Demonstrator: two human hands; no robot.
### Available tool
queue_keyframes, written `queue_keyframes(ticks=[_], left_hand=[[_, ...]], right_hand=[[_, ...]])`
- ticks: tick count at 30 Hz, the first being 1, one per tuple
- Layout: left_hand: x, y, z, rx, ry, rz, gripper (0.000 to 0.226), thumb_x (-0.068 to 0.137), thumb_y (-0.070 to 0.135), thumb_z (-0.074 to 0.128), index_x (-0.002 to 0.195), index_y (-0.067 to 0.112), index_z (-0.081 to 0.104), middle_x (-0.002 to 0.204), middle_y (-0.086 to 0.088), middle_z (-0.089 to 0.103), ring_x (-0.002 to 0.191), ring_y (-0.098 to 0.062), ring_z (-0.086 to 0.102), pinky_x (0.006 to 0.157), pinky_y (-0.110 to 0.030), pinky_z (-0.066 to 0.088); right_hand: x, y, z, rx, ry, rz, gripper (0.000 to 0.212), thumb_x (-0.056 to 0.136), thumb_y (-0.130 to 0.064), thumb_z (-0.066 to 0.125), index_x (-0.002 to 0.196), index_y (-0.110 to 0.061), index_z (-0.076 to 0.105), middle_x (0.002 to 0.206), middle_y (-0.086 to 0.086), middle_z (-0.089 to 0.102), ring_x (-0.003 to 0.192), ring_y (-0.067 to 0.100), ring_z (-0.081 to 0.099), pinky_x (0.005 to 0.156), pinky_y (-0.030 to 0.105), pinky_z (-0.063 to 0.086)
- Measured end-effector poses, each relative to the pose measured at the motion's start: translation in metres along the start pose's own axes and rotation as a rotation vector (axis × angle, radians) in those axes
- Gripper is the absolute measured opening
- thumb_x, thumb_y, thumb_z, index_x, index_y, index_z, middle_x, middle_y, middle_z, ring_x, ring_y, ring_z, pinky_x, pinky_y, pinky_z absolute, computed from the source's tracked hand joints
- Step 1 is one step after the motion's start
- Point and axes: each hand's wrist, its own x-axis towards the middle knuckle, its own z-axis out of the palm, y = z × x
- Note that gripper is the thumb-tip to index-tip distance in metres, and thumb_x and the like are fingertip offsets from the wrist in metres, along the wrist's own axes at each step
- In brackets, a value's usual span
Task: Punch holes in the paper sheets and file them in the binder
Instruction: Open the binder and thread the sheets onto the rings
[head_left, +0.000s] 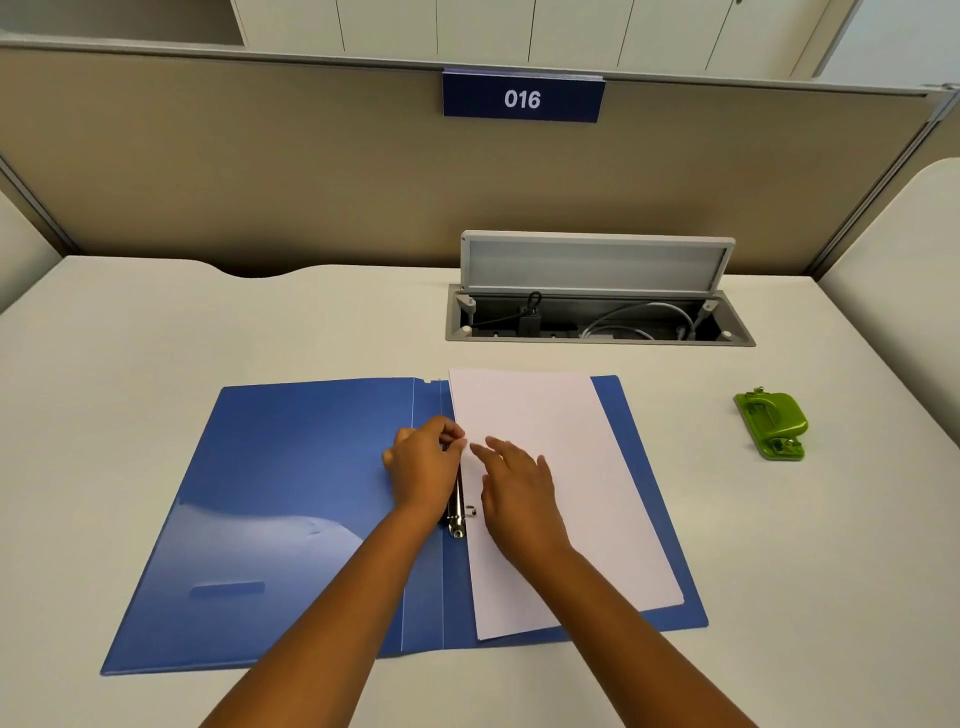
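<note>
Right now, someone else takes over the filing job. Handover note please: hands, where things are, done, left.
Left hand: fingers curled at the upper end of the binder's ring mechanism; what they pinch is hidden.
Right hand: open, flat on the paper sheets.
Blue binder: lying open on the desk; sheets on its right half, left edge at the rings.
Green hole punch: idle on the desk, far right.
Done: sheets brought to the binder; holes not visible.
Left: seat sheets on rings, close rings, shut binder.
</note>
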Motion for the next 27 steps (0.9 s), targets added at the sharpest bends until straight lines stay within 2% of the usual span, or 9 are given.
queue_keyframes(ticks=[3,7,11,14,17,21,25,27], left_hand=[[0.002,0.000,0.002,0.025,-0.010,0.003,0.013,0.088,0.026,0.058,0.097,0.021,0.066,0.101,-0.003,0.068,0.110,-0.022,0.049,0.084,-0.027,0.029],[0.001,0.001,0.001,-0.027,0.042,-0.003,0.019,0.091,0.014,0.051,0.104,0.017,0.064,0.109,-0.003,0.067,0.113,-0.023,0.048,0.098,-0.036,0.032],[0.002,-0.005,0.001,-0.117,0.005,-0.037,0.019,0.090,0.010,0.052,0.098,0.013,0.069,0.111,-0.007,0.065,0.112,-0.024,0.049,0.093,-0.034,0.040],[0.005,-0.011,0.002,-0.118,-0.053,-0.043,0.014,0.087,0.016,0.059,0.092,0.015,0.071,0.106,-0.006,0.067,0.106,-0.025,0.054,0.091,-0.038,0.046],[0.007,-0.011,0.002,-0.126,-0.106,-0.070,0.012,0.085,0.021,0.061,0.090,0.018,0.071,0.104,-0.002,0.068,0.103,-0.023,0.057,0.094,-0.045,0.045],[0.012,-0.006,-0.002,-0.135,-0.161,-0.129,0.017,0.086,0.026,0.057,0.089,0.019,0.071,0.107,0.000,0.067,0.104,-0.021,0.057,0.096,-0.039,0.043],[0.019,0.002,-0.007,-0.121,-0.249,-0.187,0.022,0.086,0.034,0.057,0.078,0.019,0.071,0.088,-0.002,0.070,0.089,-0.019,0.062,0.082,-0.032,0.046],[0.022,0.004,-0.009,-0.147,-0.272,-0.234,0.017,0.084,0.034,0.060,0.074,0.023,0.067,0.086,-0.001,0.069,0.089,-0.019,0.061,0.084,-0.034,0.047]], right_hand=[[0.011,-0.003,0.002,-0.042,-0.044,0.024,0.053,0.094,-0.006,0.036,0.143,-0.025,0.028,0.152,0.003,0.027,0.141,0.020,0.022,0.116,0.043,0.007],[0.026,-0.008,0.004,-0.021,-0.004,0.044,0.042,0.098,-0.017,0.033,0.139,-0.023,0.038,0.142,0.005,0.042,0.128,0.026,0.040,0.104,0.040,0.029],[0.037,-0.007,0.003,0.081,0.020,0.109,0.036,0.097,-0.030,0.038,0.130,-0.025,0.049,0.130,0.004,0.052,0.117,0.022,0.048,0.096,0.037,0.037],[0.040,-0.007,0.005,0.276,0.091,0.146,0.030,0.094,-0.029,0.047,0.120,-0.020,0.059,0.121,0.005,0.059,0.107,0.020,0.056,0.091,0.032,0.044],[0.040,-0.006,0.005,0.339,0.123,0.160,0.026,0.092,-0.028,0.051,0.113,-0.018,0.064,0.115,0.005,0.062,0.103,0.018,0.057,0.086,0.027,0.044],[0.041,-0.005,0.005,0.211,0.166,0.108,0.024,0.091,-0.029,0.052,0.106,-0.017,0.067,0.107,0.005,0.065,0.097,0.021,0.058,0.085,0.034,0.046],[0.043,-0.004,0.004,0.101,0.182,0.062,0.024,0.091,-0.029,0.052,0.106,-0.017,0.068,0.108,0.005,0.065,0.099,0.022,0.058,0.086,0.034,0.044],[0.043,-0.003,0.002,0.147,0.183,0.086,0.024,0.091,-0.030,0.053,0.105,-0.017,0.068,0.108,0.005,0.065,0.099,0.022,0.058,0.087,0.034,0.045]])
